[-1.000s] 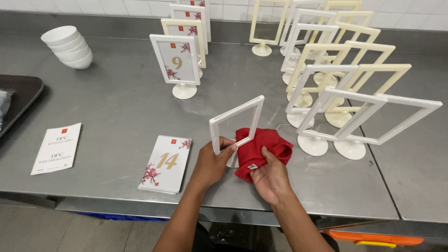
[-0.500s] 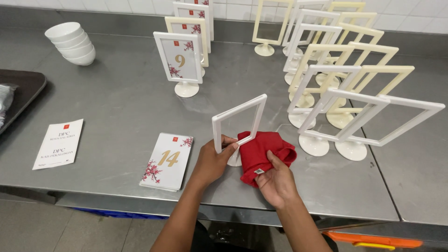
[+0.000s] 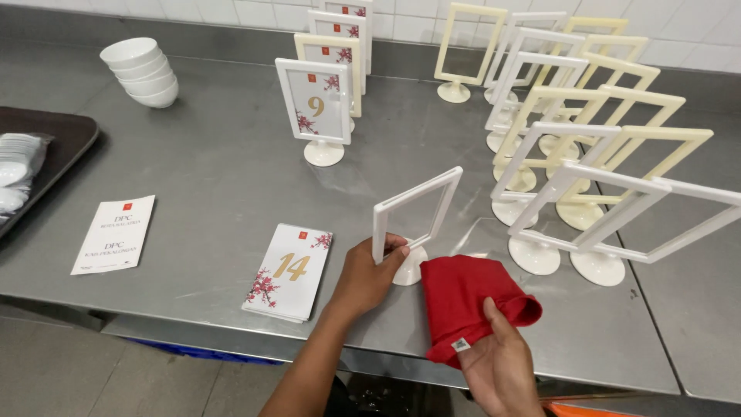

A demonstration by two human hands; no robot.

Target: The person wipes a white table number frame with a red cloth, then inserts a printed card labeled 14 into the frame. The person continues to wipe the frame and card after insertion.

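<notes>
The left hand point(image 3: 369, 276) is gripping the lower left edge of an empty white table-number frame point(image 3: 415, 216), fingers closed around its border, while the frame is standing tilted on its round foot on the stainless steel surface point(image 3: 201, 177). The right hand point(image 3: 498, 363) is holding a folded red cloth point(image 3: 467, 305) — thumb pressing on top, fingers clamped underneath — just to the right of the frame's foot, near the front edge of the surface. Lying flat to the left of the left hand is a white number card with red blossoms point(image 3: 289, 270), and farther left a white printed card point(image 3: 114, 233) is resting on the steel. Behind, a filled frame showing a gold numeral point(image 3: 315, 104) is standing upright at the head of a row of similar filled frames point(image 3: 340, 31) running toward the tiled wall. To the right, a cluster of empty white and cream frames point(image 3: 587, 147) is standing close together — some overlapping in view. A stack of white bowls point(image 3: 143, 71) is sitting at the back left, and a dark tray point(image 3: 65, 139) holding wrapped white lids or dishes is poking in from the left edge.
</notes>
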